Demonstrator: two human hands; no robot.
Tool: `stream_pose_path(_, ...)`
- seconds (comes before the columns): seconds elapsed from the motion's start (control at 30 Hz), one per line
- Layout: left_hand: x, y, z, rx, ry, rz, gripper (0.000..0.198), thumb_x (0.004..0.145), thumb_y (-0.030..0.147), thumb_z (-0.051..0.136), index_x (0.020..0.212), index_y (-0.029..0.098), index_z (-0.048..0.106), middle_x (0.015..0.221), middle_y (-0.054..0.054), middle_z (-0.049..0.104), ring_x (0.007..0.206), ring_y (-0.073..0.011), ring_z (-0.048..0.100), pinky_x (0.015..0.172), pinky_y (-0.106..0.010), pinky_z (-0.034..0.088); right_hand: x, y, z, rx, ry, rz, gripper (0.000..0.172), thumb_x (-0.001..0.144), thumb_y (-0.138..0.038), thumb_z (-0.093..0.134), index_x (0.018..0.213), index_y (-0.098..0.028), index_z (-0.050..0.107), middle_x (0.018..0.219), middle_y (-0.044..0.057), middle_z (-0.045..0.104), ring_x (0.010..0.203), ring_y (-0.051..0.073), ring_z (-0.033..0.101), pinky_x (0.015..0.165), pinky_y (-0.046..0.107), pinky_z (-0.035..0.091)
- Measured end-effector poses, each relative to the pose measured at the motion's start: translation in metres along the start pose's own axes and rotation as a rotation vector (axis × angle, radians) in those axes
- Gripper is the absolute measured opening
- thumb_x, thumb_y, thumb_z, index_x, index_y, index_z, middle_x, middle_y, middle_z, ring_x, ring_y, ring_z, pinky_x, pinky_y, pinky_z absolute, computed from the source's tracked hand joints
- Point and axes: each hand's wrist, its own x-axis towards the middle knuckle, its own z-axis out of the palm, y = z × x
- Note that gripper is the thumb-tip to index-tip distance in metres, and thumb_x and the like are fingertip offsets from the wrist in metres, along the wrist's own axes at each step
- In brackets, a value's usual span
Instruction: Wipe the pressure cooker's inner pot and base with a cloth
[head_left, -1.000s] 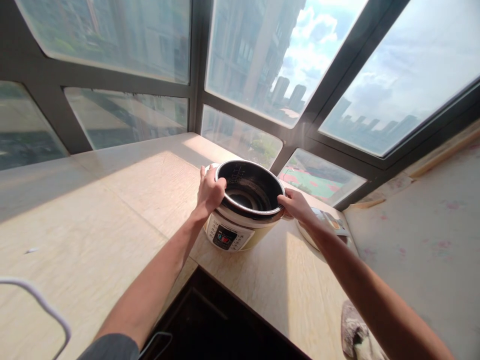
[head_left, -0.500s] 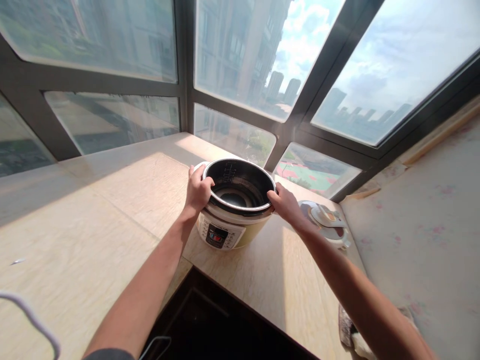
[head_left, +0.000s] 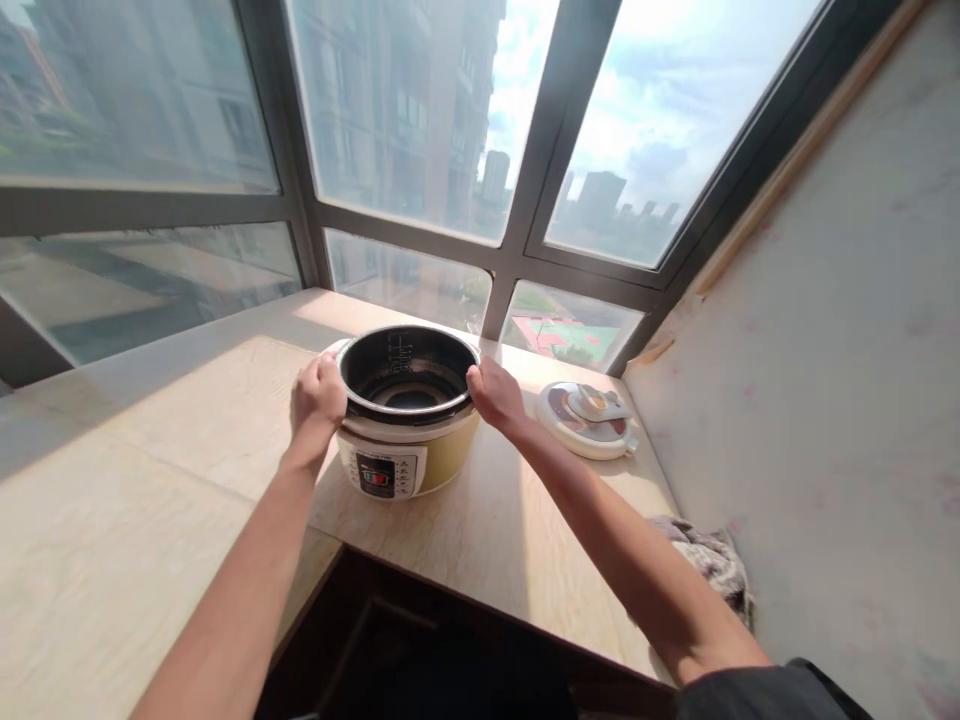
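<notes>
A dark inner pot [head_left: 409, 372] with measuring marks inside sits in a white and yellow-green electric cooker [head_left: 446, 455], its rim a little above the cooker body. My left hand [head_left: 319, 392] is closed on the pot's left edge, and my right hand [head_left: 495, 392] grips the opposite edge. The control panel faces me. To the right, a round white lid [head_left: 589, 420] with a raised handle lies on the stone ledge [head_left: 472, 540].
Tall windows with grey frames [head_left: 510, 235] rise behind the ledge. A patterned wall [head_left: 810, 420] stands at the right, with a crumpled cloth [head_left: 709, 560] beside it. A dark opening [head_left: 435, 650] lies below the ledge's front edge.
The view has turned to the right, so the cooker and both hands appear further left. Both hands still hold the pot's rim. More of the lid and the cloth shows.
</notes>
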Motion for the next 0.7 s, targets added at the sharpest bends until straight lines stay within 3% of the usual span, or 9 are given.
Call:
stream_pose_path(0.13, -0.007, 0.01, -0.004, 0.044, 0.022, -0.024, 0.04, 0.096, 0.046, 0.038, 0.1, 0.02, 0.069, 0.12, -0.013, 0.073, 0.121, -0.0407, 0.062, 0.106, -0.06, 0.046, 0.004, 0.009, 0.0, 0.049, -0.043, -0.137, 0.052, 0.106, -0.057, 0.031, 0.115, -0.016, 0.062, 0.12, 0.015, 0.066, 0.119, 0.03, 0.06, 0.101, 0.041, 0.046)
stream_pose_path(0.2, -0.016, 0.02, -0.006, 0.097, 0.124, -0.017, 0.036, 0.094, 0.042, 0.038, 0.093, 0.02, 0.066, 0.121, -0.016, 0.072, 0.125, -0.0419, 0.059, 0.11, -0.065, 0.041, 0.001, 0.019, 0.0, 0.098, -0.057, -0.205, 0.067, 0.104, -0.064, 0.029, 0.134, -0.01, 0.057, 0.145, 0.021, 0.055, 0.143, 0.033, 0.044, 0.117, 0.045, 0.037)
stream_pose_path(0.3, -0.041, 0.042, -0.007, 0.081, 0.352, 0.233, 0.033, 0.093, 0.035, 0.038, 0.103, 0.019, 0.065, 0.131, -0.018, 0.068, 0.135, -0.0382, 0.053, 0.119, -0.064, 0.031, -0.017, 0.046, 0.001, 0.189, -0.076, -0.273, 0.079, 0.103, -0.067, 0.03, 0.156, -0.009, 0.036, 0.166, 0.021, 0.033, 0.157, 0.031, 0.023, 0.128, 0.048, 0.023)
stream_pose_path(0.4, -0.081, 0.066, 0.002, -0.055, 0.495, 0.553, 0.029, 0.095, 0.035, 0.042, 0.113, 0.024, 0.062, 0.13, -0.011, 0.068, 0.131, -0.0333, 0.057, 0.119, -0.056, 0.034, -0.048, 0.089, 0.002, 0.245, -0.072, -0.264, 0.075, 0.103, -0.062, 0.037, 0.161, -0.015, 0.03, 0.167, 0.018, 0.034, 0.156, 0.03, 0.029, 0.128, 0.052, 0.023)
stream_pose_path(0.47, -0.114, 0.077, 0.02, -0.195, 0.523, 0.596, 0.027, 0.097, 0.033, 0.044, 0.115, 0.022, 0.061, 0.128, -0.012, 0.067, 0.129, -0.0298, 0.058, 0.114, -0.052, 0.042, -0.072, 0.125, 0.0, 0.226, -0.085, -0.195, 0.071, 0.103, -0.057, 0.04, 0.16, -0.014, 0.033, 0.163, 0.02, 0.04, 0.153, 0.032, 0.036, 0.127, 0.055, 0.026)
stream_pose_path(0.53, -0.151, 0.08, 0.047, -0.262, 0.411, 0.616, 0.026, 0.098, 0.034, 0.041, 0.111, 0.021, 0.06, 0.121, -0.013, 0.067, 0.12, -0.0276, 0.063, 0.107, -0.049, 0.048, -0.096, 0.161, -0.006, 0.172, -0.1, -0.108, 0.069, 0.103, -0.051, 0.042, 0.158, -0.009, 0.036, 0.16, 0.025, 0.042, 0.15, 0.035, 0.041, 0.124, 0.059, 0.029)
stream_pose_path(0.57, -0.17, 0.078, 0.063, -0.268, 0.28, 0.635, 0.025, 0.099, 0.034, 0.04, 0.108, 0.022, 0.06, 0.117, -0.013, 0.068, 0.117, -0.0266, 0.064, 0.106, -0.048, 0.049, -0.108, 0.179, -0.009, 0.138, -0.1, -0.082, 0.068, 0.103, -0.047, 0.042, 0.157, -0.007, 0.037, 0.159, 0.027, 0.042, 0.15, 0.035, 0.041, 0.124, 0.059, 0.031)
stream_pose_path(0.63, -0.204, 0.068, 0.098, -0.246, -0.088, 0.669, 0.027, 0.101, 0.032, 0.038, 0.105, 0.023, 0.063, 0.111, -0.012, 0.072, 0.115, -0.0252, 0.066, 0.105, -0.046, 0.051, -0.13, 0.21, -0.017, 0.061, -0.098, -0.075, 0.063, 0.102, -0.041, 0.045, 0.155, -0.009, 0.041, 0.157, 0.025, 0.046, 0.148, 0.034, 0.045, 0.122, 0.058, 0.034)
stream_pose_path(0.7, -0.232, 0.053, 0.132, -0.113, -0.453, 0.669, 0.038, 0.102, 0.033, 0.033, 0.115, 0.02, 0.067, 0.125, -0.015, 0.071, 0.129, -0.0272, 0.06, 0.111, -0.048, 0.047, -0.149, 0.233, -0.025, -0.035, -0.112, -0.093, 0.058, 0.099, -0.037, 0.051, 0.15, -0.01, 0.048, 0.153, 0.024, 0.052, 0.145, 0.035, 0.048, 0.12, 0.058, 0.038)
